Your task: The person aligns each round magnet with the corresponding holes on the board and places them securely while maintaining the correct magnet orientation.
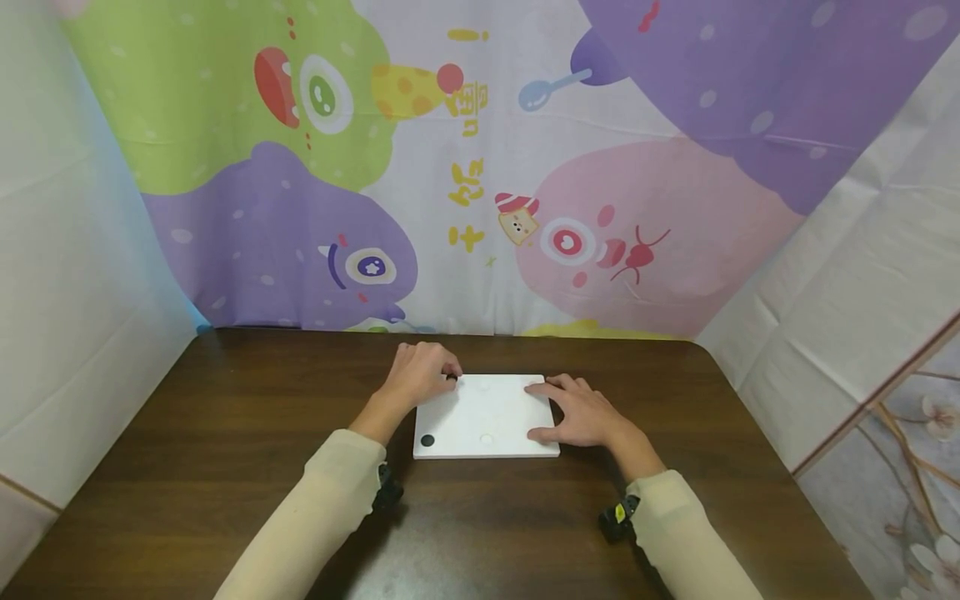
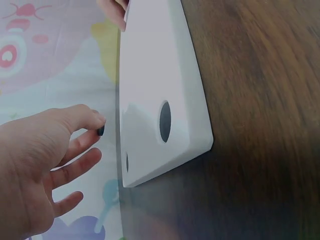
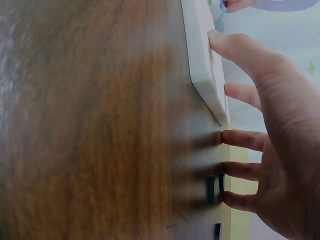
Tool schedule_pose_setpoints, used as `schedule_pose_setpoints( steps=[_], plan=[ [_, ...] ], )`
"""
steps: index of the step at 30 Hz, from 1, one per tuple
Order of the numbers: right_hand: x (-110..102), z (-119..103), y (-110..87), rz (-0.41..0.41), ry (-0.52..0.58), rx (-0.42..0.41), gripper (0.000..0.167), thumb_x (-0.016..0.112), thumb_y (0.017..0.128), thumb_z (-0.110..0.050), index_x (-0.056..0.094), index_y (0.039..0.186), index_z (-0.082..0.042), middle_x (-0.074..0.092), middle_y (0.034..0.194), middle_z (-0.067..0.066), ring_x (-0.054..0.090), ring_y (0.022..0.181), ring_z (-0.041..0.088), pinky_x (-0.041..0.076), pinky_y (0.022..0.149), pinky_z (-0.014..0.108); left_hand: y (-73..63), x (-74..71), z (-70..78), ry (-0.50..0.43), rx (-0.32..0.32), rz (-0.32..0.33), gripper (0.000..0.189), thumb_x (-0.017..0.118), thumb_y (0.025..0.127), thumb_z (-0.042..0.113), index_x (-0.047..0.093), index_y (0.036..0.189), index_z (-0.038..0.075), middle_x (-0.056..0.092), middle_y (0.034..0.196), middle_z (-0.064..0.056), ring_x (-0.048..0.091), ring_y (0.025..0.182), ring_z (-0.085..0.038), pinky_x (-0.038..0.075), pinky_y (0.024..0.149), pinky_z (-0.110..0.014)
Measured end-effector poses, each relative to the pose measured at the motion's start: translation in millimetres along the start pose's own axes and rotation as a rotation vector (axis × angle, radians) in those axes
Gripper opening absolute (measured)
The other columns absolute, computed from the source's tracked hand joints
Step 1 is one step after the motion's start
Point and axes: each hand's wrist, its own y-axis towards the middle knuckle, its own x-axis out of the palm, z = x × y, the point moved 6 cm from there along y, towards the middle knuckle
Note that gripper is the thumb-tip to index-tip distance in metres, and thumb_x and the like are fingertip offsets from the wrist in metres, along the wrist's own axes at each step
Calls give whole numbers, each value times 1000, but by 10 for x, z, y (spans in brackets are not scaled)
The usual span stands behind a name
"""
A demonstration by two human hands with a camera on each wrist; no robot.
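A white rectangular board (image 1: 457,417) with round recesses lies on the brown table. One black disc (image 1: 427,440) sits in its near left corner. At the far left corner, a dark round spot (image 2: 127,162) shows in the left wrist view. My left hand (image 1: 416,375) is over that corner and pinches a small black disc (image 2: 101,130) between thumb and forefinger, the other fingers loosely spread. Over the right end, my right hand (image 1: 588,414) spreads its fingers; thumb and forefinger touch the board, and the other fingertips reach down to the table.
Beside the right little finger, small dark discs (image 3: 212,190) lie on the table (image 1: 480,525); the right hand hides them in the head view. A patterned cloth (image 1: 480,292) hangs at the table's back edge, and pale cloth panels (image 1: 847,275) stand at both sides.
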Motion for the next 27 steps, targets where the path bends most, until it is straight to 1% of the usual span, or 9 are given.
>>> schedule_pose_setpoints(
  steps=[7, 13, 18, 24, 27],
  plan=[
    [-1, -3, -4, -1, 4, -4, 87, 80, 94, -67, 53, 168, -30, 47, 174, 22, 50, 150, 46, 47, 118, 77, 30, -6, 37, -1, 1, 1, 12, 87, 97, 19, 92, 107, 23, 89, 112, 2, 80, 108, -25, 52, 97, -50],
    [-4, -9, -3, 2, -1, -4, 87, 81, 94, -67, 53, 168, -30, 47, 174, 23, 51, 150, 46, 48, 118, 76, 55, -14, 85, 11, 13, 13, 11, 88, 96, 20, 92, 106, 23, 89, 110, 4, 81, 107, -24, 53, 94, -48],
    [-7, -11, -2, 1, 5, 1, 87, 81, 94, -68, 53, 168, -30, 47, 173, 22, 51, 150, 46, 48, 118, 76, 74, 8, 111, 1, 3, -2, 11, 88, 97, 20, 92, 107, 23, 89, 111, 3, 81, 108, -24, 52, 97, -49],
    [0, -10, 1, -9, 7, 9, 87, 80, 94, -68, 53, 168, -32, 47, 174, 21, 50, 150, 45, 47, 119, 75, 86, 34, 110, -11, -5, -5, 11, 88, 97, 19, 92, 107, 22, 89, 109, 3, 80, 107, -24, 51, 98, -49],
    [3, -13, 1, -5, -1, 3, 87, 81, 93, -69, 54, 167, -31, 48, 174, 22, 51, 149, 46, 48, 118, 76, 83, 43, 110, -15, -5, -2, 11, 88, 97, 19, 92, 107, 22, 89, 108, 3, 80, 107, -24, 51, 97, -48]
  ],
)
